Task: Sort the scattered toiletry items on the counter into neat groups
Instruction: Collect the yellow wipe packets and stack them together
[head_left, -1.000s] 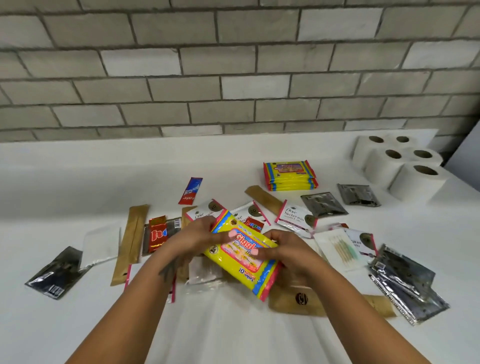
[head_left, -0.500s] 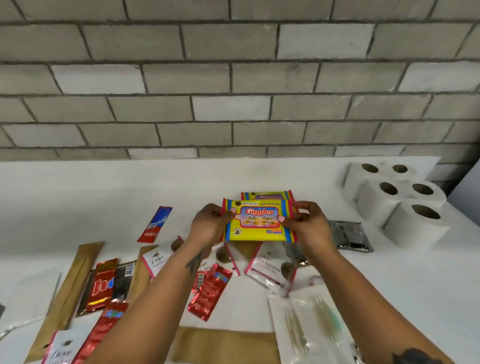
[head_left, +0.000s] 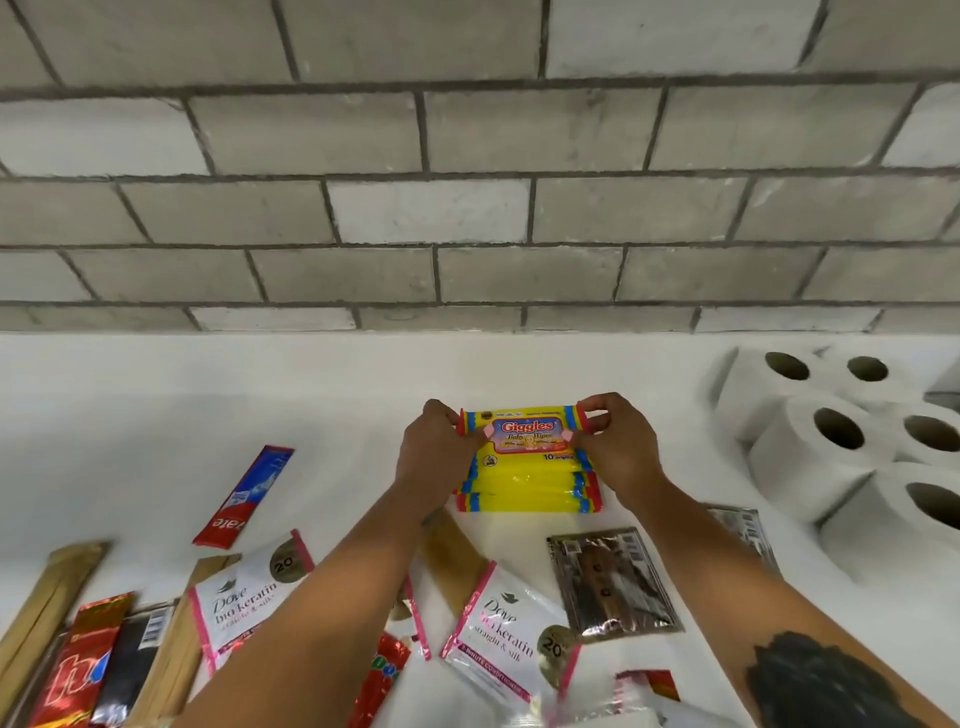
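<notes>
Grey brick runs behind the white counter (head_left: 156, 415), and toward that wall both hands pinch the ends of a yellow wipes pack (head_left: 527, 434), the left hand (head_left: 434, 452) at one sealed edge and the right hand (head_left: 615, 449) at the other, holding it on top of the wipes stack (head_left: 527, 491). To my eye the risk is the slick wrapper: let go off-centre and the pack could slide off the stack toward the toilet rolls (head_left: 831, 441) beside it. Both forearms also reach over the Dove sachets (head_left: 511, 631) on the near side of the stack, so pulling back carelessly could drag them further out of order.
</notes>
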